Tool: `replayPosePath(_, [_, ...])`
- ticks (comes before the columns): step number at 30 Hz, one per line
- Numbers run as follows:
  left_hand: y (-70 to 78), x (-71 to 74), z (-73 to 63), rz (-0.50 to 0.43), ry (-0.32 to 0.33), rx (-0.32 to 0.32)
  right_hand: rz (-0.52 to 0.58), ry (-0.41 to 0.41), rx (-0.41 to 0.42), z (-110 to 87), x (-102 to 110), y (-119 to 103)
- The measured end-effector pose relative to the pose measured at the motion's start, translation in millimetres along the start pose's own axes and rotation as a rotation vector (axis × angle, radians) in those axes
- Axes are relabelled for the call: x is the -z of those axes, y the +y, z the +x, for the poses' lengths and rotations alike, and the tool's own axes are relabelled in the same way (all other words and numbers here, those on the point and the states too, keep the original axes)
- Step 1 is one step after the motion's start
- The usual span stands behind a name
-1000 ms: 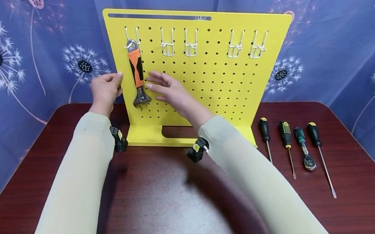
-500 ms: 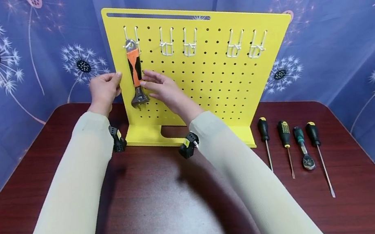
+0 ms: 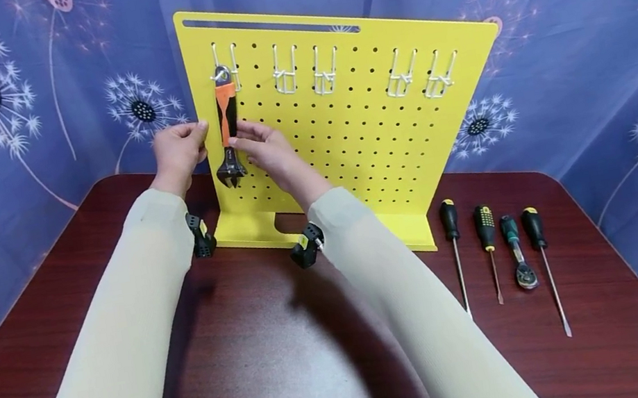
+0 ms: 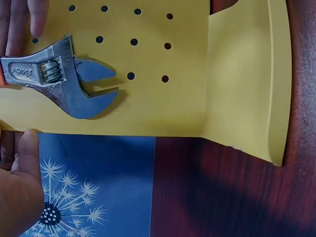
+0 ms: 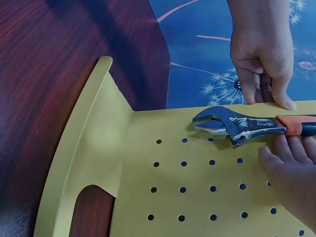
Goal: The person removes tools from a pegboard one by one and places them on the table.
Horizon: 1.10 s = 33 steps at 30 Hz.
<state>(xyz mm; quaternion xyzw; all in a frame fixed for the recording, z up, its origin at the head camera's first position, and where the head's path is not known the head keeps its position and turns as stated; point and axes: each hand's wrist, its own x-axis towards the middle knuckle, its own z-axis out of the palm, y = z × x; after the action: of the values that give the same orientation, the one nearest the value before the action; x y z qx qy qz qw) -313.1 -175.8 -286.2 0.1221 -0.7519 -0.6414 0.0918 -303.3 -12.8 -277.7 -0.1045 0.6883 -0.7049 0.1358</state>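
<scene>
My left hand (image 3: 177, 154) pinches the left edge of the yellow pegboard (image 3: 369, 120), thumb in front. An adjustable wrench (image 3: 227, 119) with an orange and black handle hangs by its end hole from a white hook (image 3: 234, 65), its jaws pointing down. My right hand (image 3: 273, 154) touches the lower handle from the right, fingers extended. In the right wrist view its fingertips (image 5: 291, 145) meet the handle beside the metal head, with the thumb spread apart. The left wrist view shows the wrench head (image 4: 69, 74) close over the board.
More white hooks, including one pair (image 3: 285, 78) right of the wrench, line the upper board. On the table (image 3: 268, 348) at right lie three screwdrivers, one with a dotted handle (image 3: 486, 227), and a ratchet (image 3: 519, 257). A blue dandelion-print curtain (image 3: 82, 69) hangs behind.
My right hand has moved left to the wrench handle. The wrench's lower end has swung slightly left and turned. My left hand has stayed on the board edge.
</scene>
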Motion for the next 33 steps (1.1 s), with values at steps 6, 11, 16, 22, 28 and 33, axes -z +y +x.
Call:
replayPosePath(6, [-0.8, 0.0, 0.7, 0.004, 0.003, -0.01, -0.009, -0.011, 0.001, 4.4, -2.4, 3.2])
replayPosePath(11, [-2.7, -0.5, 0.6, 0.003, 0.005, -0.03, -0.001, -0.005, -0.002, 5.9, -5.1, 7.8])
replayPosePath(16, [-3.2, -0.7, 0.0, -0.01, 0.007, -0.049, 0.019, 0.018, 0.003, 5.5, -5.3, 11.7])
replayPosePath(22, [-2.1, -0.1, -0.8, 0.001, 0.006, -0.043, -0.021, 0.051, 0.008, 2.9, -5.6, 12.6])
replayPosePath(28, [-2.6, -0.4, 0.2, -0.004, 0.007, -0.044, -0.155, 0.105, 0.012, -1.4, -9.4, 9.8])
replayPosePath(33, [-5.0, -0.2, 0.7, -0.031, 0.017, -0.059, -0.196, 0.125, 0.005, -5.6, -9.9, 7.6])
